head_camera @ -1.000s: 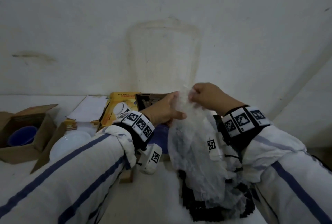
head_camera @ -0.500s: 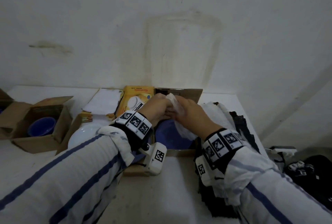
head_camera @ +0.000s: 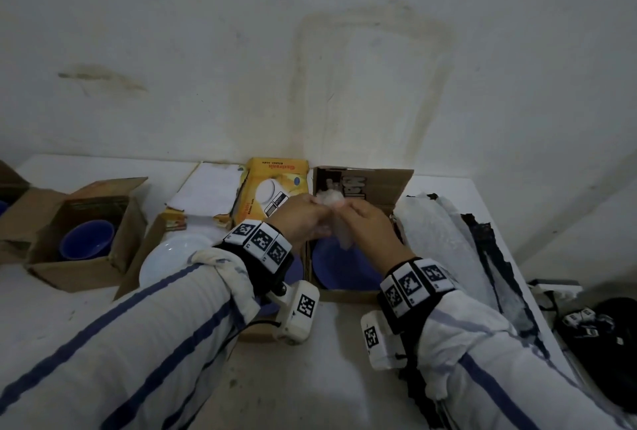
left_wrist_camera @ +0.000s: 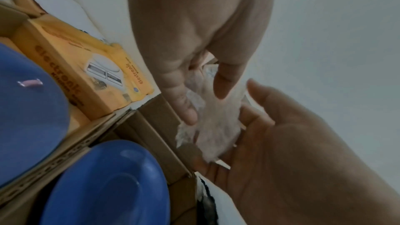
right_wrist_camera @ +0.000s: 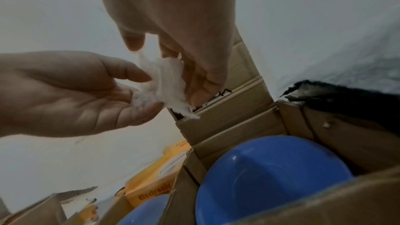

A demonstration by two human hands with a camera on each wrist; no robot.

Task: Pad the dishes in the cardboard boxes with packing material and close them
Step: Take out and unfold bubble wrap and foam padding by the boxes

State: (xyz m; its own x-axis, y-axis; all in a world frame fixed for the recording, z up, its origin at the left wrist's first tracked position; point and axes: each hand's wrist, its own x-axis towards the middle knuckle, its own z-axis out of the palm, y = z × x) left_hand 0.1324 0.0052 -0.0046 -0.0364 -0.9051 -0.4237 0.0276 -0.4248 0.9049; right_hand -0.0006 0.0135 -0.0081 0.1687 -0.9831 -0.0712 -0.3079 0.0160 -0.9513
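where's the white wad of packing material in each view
Head: packing wad, centre, pinched between left hand and right hand.
Left wrist: wad, centre right.
Right wrist: wad, centre left.
Shared landmark: blue bowl in the cardboard box below.

Two hands, the left hand (head_camera: 303, 219) and the right hand (head_camera: 370, 226), meet over one small wad of white packing material (head_camera: 331, 197). Three blue dishes show on the table (head_camera: 327, 371): one blue bowl (head_camera: 88, 240) at far left, one blue plate (head_camera: 348, 267) in the middle brown box (head_camera: 365, 185), and another blue plate (left_wrist_camera: 26, 109). One white plate (head_camera: 172, 257) sits between them. One yellow box (head_camera: 272, 188) stands behind.
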